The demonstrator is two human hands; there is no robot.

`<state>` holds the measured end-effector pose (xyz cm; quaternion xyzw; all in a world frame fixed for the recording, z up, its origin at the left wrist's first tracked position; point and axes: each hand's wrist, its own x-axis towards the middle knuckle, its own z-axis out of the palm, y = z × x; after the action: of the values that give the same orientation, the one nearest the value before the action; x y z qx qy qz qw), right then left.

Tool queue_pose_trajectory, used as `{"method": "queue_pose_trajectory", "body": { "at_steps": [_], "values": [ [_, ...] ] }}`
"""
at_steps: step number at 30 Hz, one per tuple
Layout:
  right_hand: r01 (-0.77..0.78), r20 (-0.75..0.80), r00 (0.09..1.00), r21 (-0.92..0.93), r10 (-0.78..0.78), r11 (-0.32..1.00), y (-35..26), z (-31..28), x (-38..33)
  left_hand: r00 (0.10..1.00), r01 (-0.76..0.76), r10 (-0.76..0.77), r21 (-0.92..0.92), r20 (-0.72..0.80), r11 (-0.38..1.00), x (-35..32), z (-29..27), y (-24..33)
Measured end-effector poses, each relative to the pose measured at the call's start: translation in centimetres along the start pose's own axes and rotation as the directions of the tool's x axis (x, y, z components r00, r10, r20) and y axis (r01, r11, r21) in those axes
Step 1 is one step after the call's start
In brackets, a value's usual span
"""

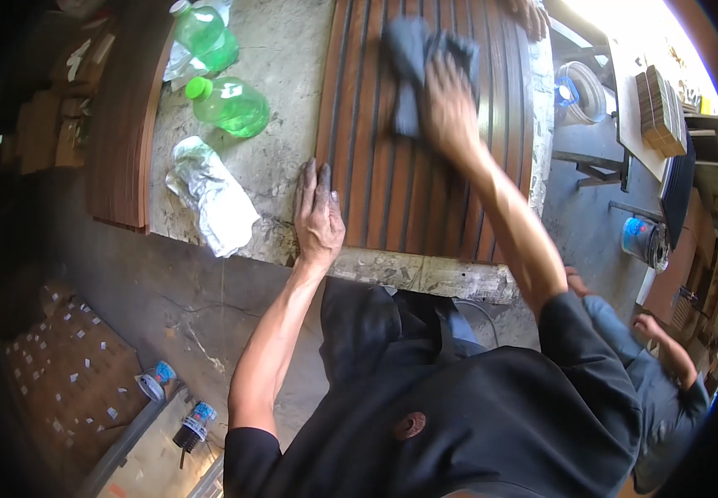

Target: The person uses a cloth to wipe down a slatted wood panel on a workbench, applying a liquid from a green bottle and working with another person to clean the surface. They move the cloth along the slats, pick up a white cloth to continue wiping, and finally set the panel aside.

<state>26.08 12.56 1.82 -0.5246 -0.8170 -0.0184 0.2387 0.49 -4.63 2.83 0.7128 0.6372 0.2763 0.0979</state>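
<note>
A brown wooden panel with dark lengthwise grooves [388,191] lies on a worn, stained worktable [293,41]. My right hand [452,104] presses a dark grey rag [409,62] against the panel's upper part, and the rag bunches out to the left of the fingers. My left hand [319,217] rests at the panel's near left corner, fingers stretched out along its edge, holding nothing. To its left lies a crumpled white cloth [212,197]. Two clear plastic bottles of green liquid, one nearer [230,106] and one farther [201,31], lie beyond that cloth.
Another person's hand [529,17] touches the panel's far right corner. Stacked brown boards [122,124] line the table's left end. At right are a white bucket [581,93], a bundle of slats [662,112] and a person in grey-blue clothing [658,390]. Small cans [195,422] stand lower left.
</note>
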Motion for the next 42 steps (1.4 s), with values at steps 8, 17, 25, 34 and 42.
{"method": "queue_pose_trajectory", "body": {
  "at_steps": [8,17,25,34,42],
  "values": [
    [-0.18,0.235,0.959,0.086,0.156,0.98,-15.1,-4.9,-11.5,0.983,-0.171,0.174,-0.053,0.054,0.984,-0.1,-0.7,-2.4],
    [-0.326,0.168,0.936,0.075,0.31,0.942,-21.8,-3.6,-14.2,0.978,-0.209,0.209,-0.083,-0.01,0.974,-1.0,-0.5,-2.8],
    [-0.365,-0.015,0.931,-0.005,0.365,0.931,-16.9,-2.5,-8.4,0.963,-0.258,0.266,-0.145,0.041,0.955,-0.2,0.0,-2.1],
    [-0.382,-0.01,0.922,-0.162,0.386,0.91,-15.0,-1.3,-6.4,0.952,-0.305,0.304,-0.129,-0.029,0.944,0.5,0.2,-2.5],
    [-0.446,0.057,0.891,-0.071,0.45,0.892,-21.4,-0.5,-12.8,0.866,-0.414,0.424,-0.096,0.265,0.905,-2.4,-6.3,-7.3]
  ]
}}
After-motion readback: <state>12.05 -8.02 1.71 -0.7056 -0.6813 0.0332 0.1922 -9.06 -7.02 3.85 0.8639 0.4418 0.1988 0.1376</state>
